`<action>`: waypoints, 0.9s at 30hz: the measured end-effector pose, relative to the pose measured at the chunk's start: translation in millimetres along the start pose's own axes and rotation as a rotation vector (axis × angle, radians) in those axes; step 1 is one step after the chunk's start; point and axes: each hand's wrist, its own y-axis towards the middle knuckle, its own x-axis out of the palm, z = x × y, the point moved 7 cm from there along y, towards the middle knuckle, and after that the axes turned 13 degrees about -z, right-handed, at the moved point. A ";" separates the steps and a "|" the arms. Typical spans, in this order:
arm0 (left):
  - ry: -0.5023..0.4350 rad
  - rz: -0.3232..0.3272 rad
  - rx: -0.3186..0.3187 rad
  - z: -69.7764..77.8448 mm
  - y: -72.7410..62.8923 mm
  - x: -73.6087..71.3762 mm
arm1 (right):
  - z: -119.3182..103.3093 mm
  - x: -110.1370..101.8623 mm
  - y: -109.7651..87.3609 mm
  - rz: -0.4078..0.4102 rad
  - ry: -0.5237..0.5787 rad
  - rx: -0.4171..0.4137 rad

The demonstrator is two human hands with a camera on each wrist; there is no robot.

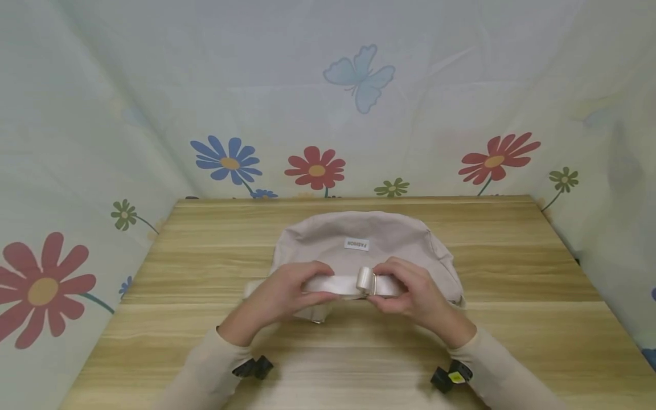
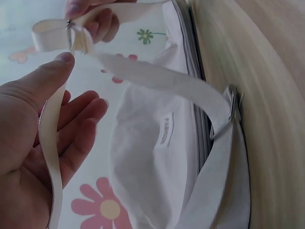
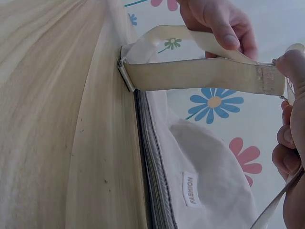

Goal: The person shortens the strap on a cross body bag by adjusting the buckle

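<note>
A pale beige fabric bag [image 1: 318,239] with a white FASHION label [image 1: 356,244] lies on the table, the lettering upside down in the head view. Its light strap [image 1: 340,283] is raised between both hands. My left hand [image 1: 282,293] holds the strap, which runs between thumb and curved fingers. My right hand [image 1: 417,290] pinches the strap beside a metal slider buckle [image 2: 69,24], where a short loop of webbing stands up. Another metal buckle [image 3: 126,75] joins the strap at the bag's end. A zipper [image 3: 155,167] runs along the bag's edge.
The wood-grain table [image 1: 195,256] extends under the bag. Behind and beside it hangs a pale cloth [image 1: 256,85] printed with flowers and a butterfly. Dark wrist devices [image 1: 251,367] are strapped over the sleeves.
</note>
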 end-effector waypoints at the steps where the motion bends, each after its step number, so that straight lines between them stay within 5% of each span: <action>1: 0.006 0.002 -0.003 -1.8 -2.2 -1.1 | 0.3 -0.6 -0.6 0.000 0.005 0.003; 13: 0.025 0.005 -0.026 -16.3 -29.8 -14.0 | 0.3 -3.4 -2.2 0.000 0.031 -0.011; 27: 0.043 -0.052 -0.124 -31.8 -52.1 -26.7 | 5.2 -5.5 -5.2 0.009 0.067 0.011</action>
